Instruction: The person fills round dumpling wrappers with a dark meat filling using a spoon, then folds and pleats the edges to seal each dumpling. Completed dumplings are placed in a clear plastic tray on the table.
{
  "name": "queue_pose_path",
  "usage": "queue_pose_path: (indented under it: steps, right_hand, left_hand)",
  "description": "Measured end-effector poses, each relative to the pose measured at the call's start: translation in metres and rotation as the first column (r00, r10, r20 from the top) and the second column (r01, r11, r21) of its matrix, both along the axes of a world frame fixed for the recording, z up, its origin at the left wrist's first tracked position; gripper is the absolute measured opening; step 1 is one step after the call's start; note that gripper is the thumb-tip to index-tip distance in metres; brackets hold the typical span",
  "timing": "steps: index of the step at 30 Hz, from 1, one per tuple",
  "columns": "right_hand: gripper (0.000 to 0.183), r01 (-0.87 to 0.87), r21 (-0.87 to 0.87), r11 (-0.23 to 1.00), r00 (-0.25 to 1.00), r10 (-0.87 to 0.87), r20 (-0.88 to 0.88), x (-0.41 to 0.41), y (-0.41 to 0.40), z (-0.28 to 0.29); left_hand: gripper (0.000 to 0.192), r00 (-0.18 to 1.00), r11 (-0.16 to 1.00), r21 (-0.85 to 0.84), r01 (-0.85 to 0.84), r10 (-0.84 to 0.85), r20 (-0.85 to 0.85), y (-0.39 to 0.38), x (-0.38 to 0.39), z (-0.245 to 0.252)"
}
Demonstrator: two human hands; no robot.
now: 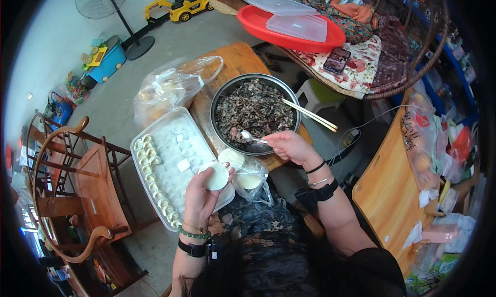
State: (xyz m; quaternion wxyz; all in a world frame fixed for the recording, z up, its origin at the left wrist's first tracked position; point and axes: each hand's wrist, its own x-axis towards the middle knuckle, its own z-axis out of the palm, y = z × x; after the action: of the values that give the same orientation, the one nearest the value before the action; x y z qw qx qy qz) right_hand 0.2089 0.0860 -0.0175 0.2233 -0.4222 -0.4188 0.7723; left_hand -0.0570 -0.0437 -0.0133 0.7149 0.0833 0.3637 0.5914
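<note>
My left hand holds a round white dough wrapper across its fingers, above the near edge of a clear plastic tray. Along the tray's left side runs a row of folded dumplings. My right hand grips a small metal spoon, whose bowl is at the near rim of a round steel basin. Dark minced filling fills much of that steel basin. A pair of chopsticks leans over the basin's right rim. More wrappers lie in a plastic bag between my hands.
Basin and tray rest on a small wooden table. A tied plastic bag sits at its left. Beyond stands a wicker seat with a red basin and a phone. Wooden chairs are at left, a pale wooden table at right.
</note>
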Motion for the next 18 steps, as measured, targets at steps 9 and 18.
queue_pose_path:
  steps: [9, 18]
  right_hand:
    - [0.029, -0.059, 0.047, 0.997, 0.983, 0.066, -0.17, 0.014, -0.009, 0.061]
    - [0.025, -0.255, 0.42, 0.871, 0.956, 0.161, 0.247, -0.001, -0.022, 0.066]
  left_hand:
    - [0.044, 0.998, 0.999, 0.036, -0.02, 0.018, 0.061, 0.042, 0.011, -0.006]
    - [0.042, 0.978, 0.996, 0.093, -0.008, -0.012, 0.21, 0.048, 0.037, -0.003]
